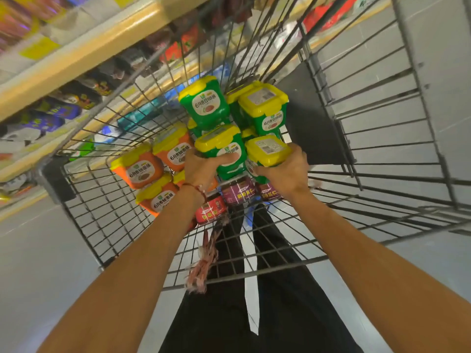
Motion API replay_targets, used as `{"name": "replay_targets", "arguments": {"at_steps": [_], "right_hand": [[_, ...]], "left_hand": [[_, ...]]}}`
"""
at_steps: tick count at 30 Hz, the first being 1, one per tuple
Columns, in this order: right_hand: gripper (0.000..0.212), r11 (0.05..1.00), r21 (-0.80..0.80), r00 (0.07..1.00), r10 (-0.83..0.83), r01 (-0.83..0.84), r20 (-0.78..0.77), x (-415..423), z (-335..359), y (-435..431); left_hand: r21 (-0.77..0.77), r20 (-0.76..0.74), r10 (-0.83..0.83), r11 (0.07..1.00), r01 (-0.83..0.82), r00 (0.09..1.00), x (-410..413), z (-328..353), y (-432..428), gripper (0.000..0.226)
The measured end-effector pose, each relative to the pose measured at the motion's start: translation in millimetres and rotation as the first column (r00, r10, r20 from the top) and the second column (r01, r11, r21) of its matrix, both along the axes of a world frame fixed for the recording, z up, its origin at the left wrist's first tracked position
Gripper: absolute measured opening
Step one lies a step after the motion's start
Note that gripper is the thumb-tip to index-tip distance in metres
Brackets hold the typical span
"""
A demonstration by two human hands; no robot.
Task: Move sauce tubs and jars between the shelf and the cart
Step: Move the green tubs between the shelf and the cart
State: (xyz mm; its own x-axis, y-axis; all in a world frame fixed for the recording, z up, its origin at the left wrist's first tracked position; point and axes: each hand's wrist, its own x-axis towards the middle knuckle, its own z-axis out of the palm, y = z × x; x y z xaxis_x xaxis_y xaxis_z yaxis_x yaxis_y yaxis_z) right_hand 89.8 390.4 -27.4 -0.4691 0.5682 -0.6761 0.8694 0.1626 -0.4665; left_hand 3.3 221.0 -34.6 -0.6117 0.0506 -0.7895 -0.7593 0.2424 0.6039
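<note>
Both my arms reach down into a wire cart (107,225). My left hand (201,171) is closed around a green sauce tub with a yellow lid (219,146). My right hand (285,171) grips a second green tub (267,150) beside it. More green tubs (204,103) lie piled behind them. Several orange tubs with yellow lids (139,166) lie at the left of the cart. Small purple jars (238,193) and a red jar (211,211) sit under my wrists.
A store shelf (76,57) with packaged goods runs along the upper left, close to the cart's side. The cart's dark end panel (313,123) stands behind the tubs. Grey floor surrounds the cart. A frayed red tassel (204,261) hangs from the near wire wall.
</note>
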Motion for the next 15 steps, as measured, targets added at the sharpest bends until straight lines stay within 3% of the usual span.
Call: {"name": "replay_targets", "arguments": {"at_steps": [6, 12, 14, 15], "right_hand": [[0.078, 0.973, -0.226, 0.981, -0.091, 0.05, -0.173, 4.0, 38.5, -5.6], [0.087, 0.908, -0.418, 0.962, -0.147, 0.039, -0.229, 2.9, 76.6, 1.6], [0.078, 0.885, -0.465, 0.949, -0.161, 0.018, -0.269, -0.1, 90.5, 7.4], [0.072, 0.87, -0.493, 0.943, -0.168, 0.005, -0.288, -2.2, 97.6, 9.4]], "left_hand": [[0.032, -0.01, -0.02, 0.999, 0.021, 1.0, -6.6, 38.7, -31.2, 0.044], [0.108, -0.035, 0.033, 0.994, -0.029, 0.999, 2.2, 84.3, -49.8, 0.055], [0.145, -0.057, 0.052, 0.989, -0.043, 0.997, 9.2, 99.8, -54.8, 0.061], [0.155, -0.068, 0.048, 0.987, -0.037, 0.997, 14.3, 110.6, -55.2, 0.051]]}}
